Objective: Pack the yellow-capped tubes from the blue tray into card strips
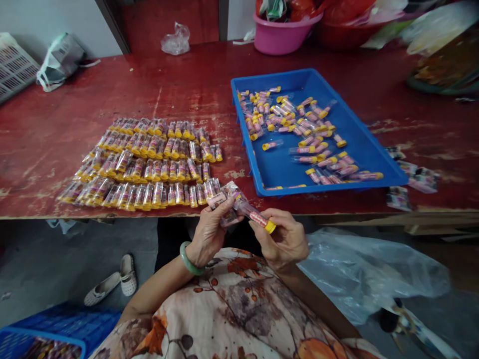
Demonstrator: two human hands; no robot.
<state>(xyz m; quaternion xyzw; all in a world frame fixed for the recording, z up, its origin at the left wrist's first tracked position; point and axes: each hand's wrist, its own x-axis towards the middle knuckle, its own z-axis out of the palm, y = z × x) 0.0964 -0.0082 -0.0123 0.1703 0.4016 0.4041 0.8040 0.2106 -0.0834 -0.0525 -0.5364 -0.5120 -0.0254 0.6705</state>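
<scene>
Above my lap, at the table's front edge, both hands meet. My left hand (208,233), with a green bangle at the wrist, is closed on a few small printed clear plastic sleeves (229,215). My right hand (281,240) pinches a clear tube (259,217) with pink-and-white contents near its yellow cap (270,227). The tube's far end points toward the sleeves; whether it is inside one I cannot tell. Left of my hands, wrapped yellow-capped tubes (149,169) lie in several rows. A blue tray (275,172) on the right holds loose yellow-capped tubes (284,117).
More printed sleeves (422,177) lie right of the tray. A pink basin (286,35) and a crumpled plastic bag (175,40) stand at the back. Below are a blue crate (56,324), white shoes (112,284) and a big clear plastic bag (374,271).
</scene>
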